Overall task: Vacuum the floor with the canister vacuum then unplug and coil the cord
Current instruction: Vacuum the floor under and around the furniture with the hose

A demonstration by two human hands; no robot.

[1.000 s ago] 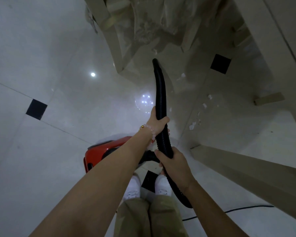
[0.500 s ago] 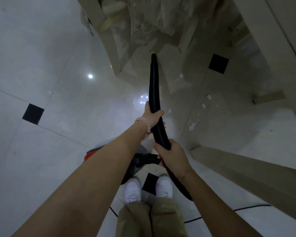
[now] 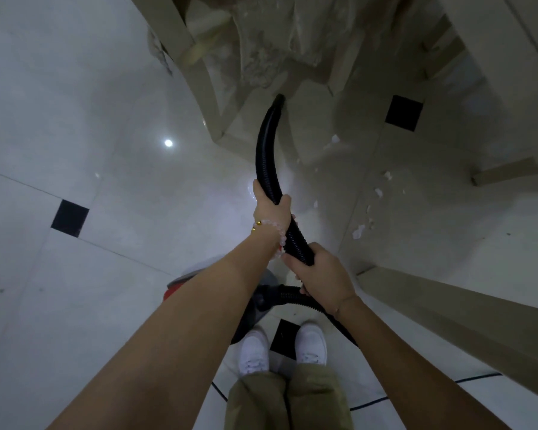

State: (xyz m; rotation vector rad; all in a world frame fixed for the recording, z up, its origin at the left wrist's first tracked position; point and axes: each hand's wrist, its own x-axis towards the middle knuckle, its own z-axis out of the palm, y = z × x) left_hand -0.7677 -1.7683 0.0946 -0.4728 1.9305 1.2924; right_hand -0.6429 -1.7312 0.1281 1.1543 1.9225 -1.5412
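Note:
A black ribbed vacuum hose [image 3: 265,150] curves forward over the glossy white tiled floor [image 3: 75,119], its open end under a beige chair [image 3: 205,88]. My left hand [image 3: 269,211] grips the hose higher up, with a bead bracelet on the wrist. My right hand [image 3: 319,274] grips it just behind. The red and grey canister [image 3: 261,301] sits by my feet, mostly hidden under my left arm. A thin black cord [image 3: 466,378] trails over the floor at lower right.
White paper scraps [image 3: 359,231] lie scattered on the floor right of the hose. A beige table leg [image 3: 448,305] slants across the right. Black inset tiles [image 3: 70,217] mark the floor. A small wooden block [image 3: 507,175] lies at far right.
The hose end has pushed farther forward under the chair, and both hands moved forward with it. The red canister has slipped mostly out of sight beneath my left arm.

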